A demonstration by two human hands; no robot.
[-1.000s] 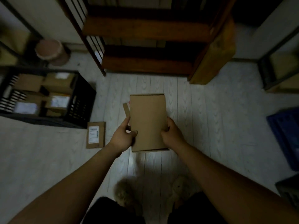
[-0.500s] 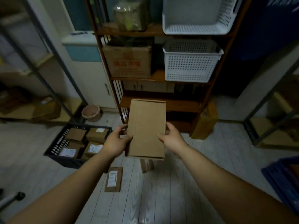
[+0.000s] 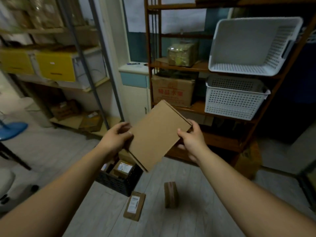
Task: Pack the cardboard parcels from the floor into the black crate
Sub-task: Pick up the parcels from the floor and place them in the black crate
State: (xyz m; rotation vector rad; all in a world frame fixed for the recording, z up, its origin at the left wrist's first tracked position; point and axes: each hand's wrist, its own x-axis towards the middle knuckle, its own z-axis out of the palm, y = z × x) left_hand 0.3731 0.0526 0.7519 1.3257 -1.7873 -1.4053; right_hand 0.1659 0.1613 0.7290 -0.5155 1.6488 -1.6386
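A flat plain cardboard parcel point(image 3: 156, 136) is held up in front of me, tilted, above the floor. My left hand point(image 3: 116, 138) grips its left edge and my right hand point(image 3: 192, 140) grips its right edge. Below it on the floor stands the black crate point(image 3: 119, 181) with several labelled parcels inside, partly hidden by the held parcel. On the floor in front of the crate lie a flat parcel with a white label point(image 3: 134, 206) and a small taped parcel standing on its edge point(image 3: 170, 194).
A wooden shelf unit point(image 3: 220, 115) with white baskets point(image 3: 234, 100) and a printed carton point(image 3: 172, 93) stands behind. A metal rack point(image 3: 82, 65) with yellow drawers is at left. A blue stool point(image 3: 12, 130) and chair parts are at far left.
The view has lifted and swung left. The held parcel has rotated to a tilt and now sits over the crate's side. Both hands keep their hold.
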